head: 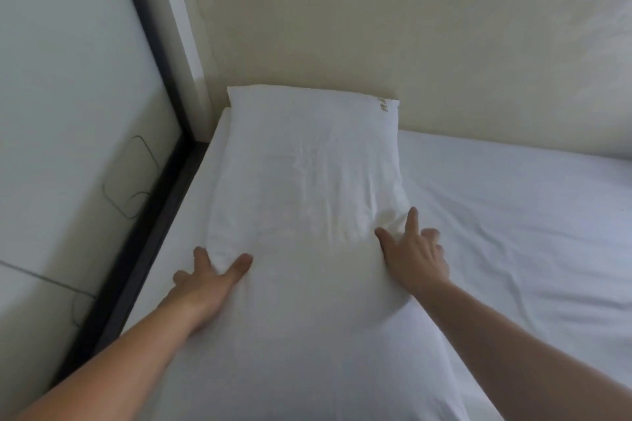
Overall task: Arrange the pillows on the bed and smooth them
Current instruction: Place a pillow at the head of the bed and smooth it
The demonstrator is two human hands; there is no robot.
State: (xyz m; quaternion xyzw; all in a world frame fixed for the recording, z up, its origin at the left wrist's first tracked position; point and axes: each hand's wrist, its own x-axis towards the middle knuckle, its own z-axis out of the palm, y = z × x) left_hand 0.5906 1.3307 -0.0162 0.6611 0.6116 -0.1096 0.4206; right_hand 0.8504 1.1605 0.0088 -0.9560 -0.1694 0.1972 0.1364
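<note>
Nearest to us, our two bare forearms reached forward over the long white fabric pillow, which lay lengthwise on the white-sheeted bed along its left side. Our left hand lay flat at the pillow's left edge, fingers spread, with the thumb on top of the fabric and the other fingers at the side against the sheet. Our right hand sat at the pillow's right edge, thumb and forefinger spread apart on a bunched fold of the cover, the remaining fingers curled; they were blurred. To the left, a narrow strip of sheet separated the pillow from the dark bed frame edge and the pale side wall. To the right, wrinkled sheet lay open. Farthest off, the pillow's top edge touched the cream headboard wall.
</note>
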